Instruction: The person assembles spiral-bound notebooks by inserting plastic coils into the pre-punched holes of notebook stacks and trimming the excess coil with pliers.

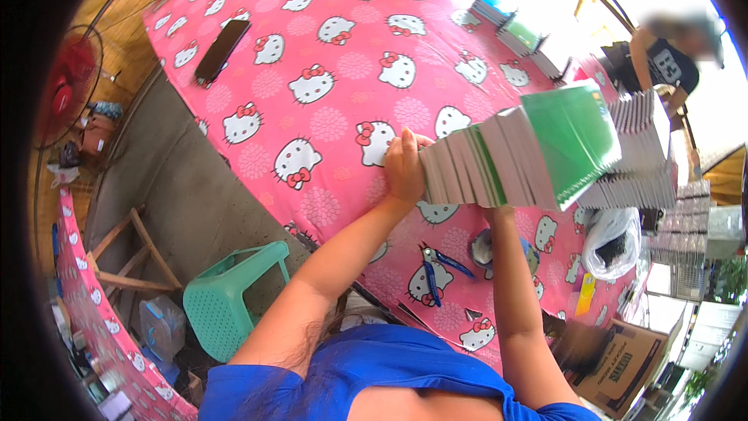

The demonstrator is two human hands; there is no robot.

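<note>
Just this side of your hands, blue-handled pliers (427,254) lie on a pink tablecloth (327,152). Your left hand (405,171) clasps the left end of a stack of notebooks (510,148) with a green cover; the stack mostly hides your right hand (500,210), its grip impossible to tell. Beyond your left rests a dark phone (222,52); well past your right, a person (666,66).

Strong light pours in around one o'clock, bleaching the far end of the table (354,66) to white. Pale glare streaks the green notebook (573,140). Towards nine o'clock the grey floor (179,164) looks dimmer. Edges bend near the black rim; at two o'clock another person's head (692,35) is blurred.
</note>
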